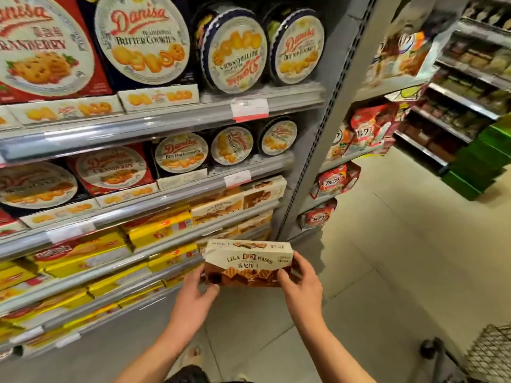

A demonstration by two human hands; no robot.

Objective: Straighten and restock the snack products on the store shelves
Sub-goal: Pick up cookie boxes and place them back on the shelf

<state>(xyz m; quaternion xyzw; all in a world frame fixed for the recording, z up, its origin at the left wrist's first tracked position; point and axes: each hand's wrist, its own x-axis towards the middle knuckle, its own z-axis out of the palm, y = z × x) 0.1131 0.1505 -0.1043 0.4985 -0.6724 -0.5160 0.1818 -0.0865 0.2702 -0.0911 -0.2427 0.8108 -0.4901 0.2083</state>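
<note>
Shelves [166, 128] of cookie tins fill the aisle, and both hands hold a wafer box [247, 268] at six o'clock, left hand [197, 293] and right hand [300, 280] with fingers curled on its ends. Restocking now: next it should slot among matching boxes [237, 200] at twelve o'clock. Cream-and-brown carton, undented.

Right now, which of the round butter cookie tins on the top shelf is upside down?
The third from the left, the blue-rimmed tin: its Danisa lettering reads inverted, while the tins on either side read upright.
</note>
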